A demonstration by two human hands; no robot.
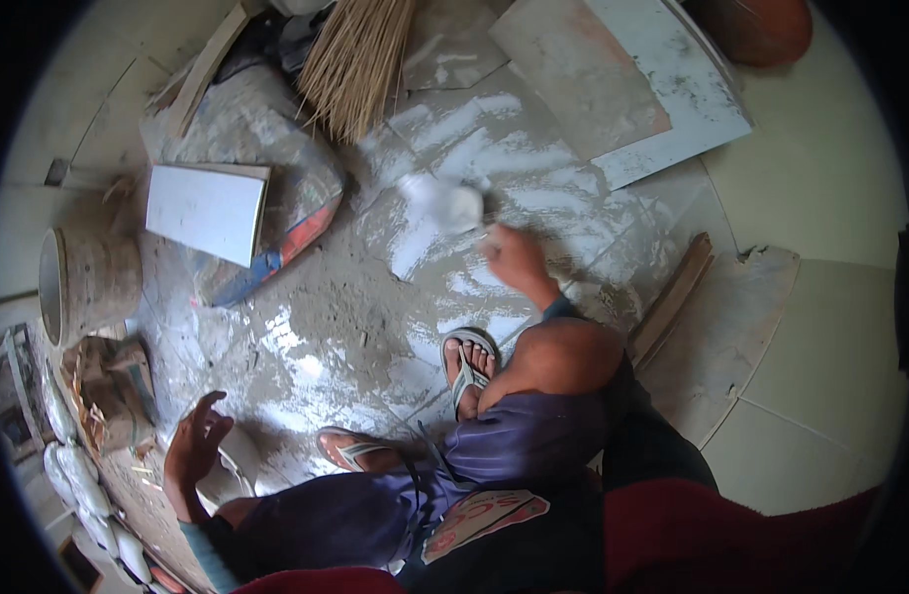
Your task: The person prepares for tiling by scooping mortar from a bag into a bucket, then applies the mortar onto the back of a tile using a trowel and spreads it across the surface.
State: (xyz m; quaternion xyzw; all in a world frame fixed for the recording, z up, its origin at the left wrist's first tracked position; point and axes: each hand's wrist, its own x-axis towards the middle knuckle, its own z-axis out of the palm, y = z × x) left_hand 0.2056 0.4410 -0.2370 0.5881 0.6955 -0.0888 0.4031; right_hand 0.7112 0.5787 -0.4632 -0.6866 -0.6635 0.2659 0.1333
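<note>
My right hand [519, 259] is closed and reaches out over the wet, white-streaked floor, past my bent knee. A small white object [460, 209], smeared by motion, is at its fingertips; its kind does not show. White streaks and grey, muddy paste [340, 307] cover the floor around it. At the lower left my left hand [199, 444] is raised with its fingers apart and curved, holding nothing. Just beside and below it stands a pale bucket [235, 463], partly hidden by the hand and my leg.
A white tile [205, 210] lies on a dirty sack [321, 183]. A stick broom [360, 64] is at the top, boards [662, 148] at the upper right. A large bucket [93, 282] lies left, above a torn paper bag [118, 396]. A wood strip [674, 297] lies right.
</note>
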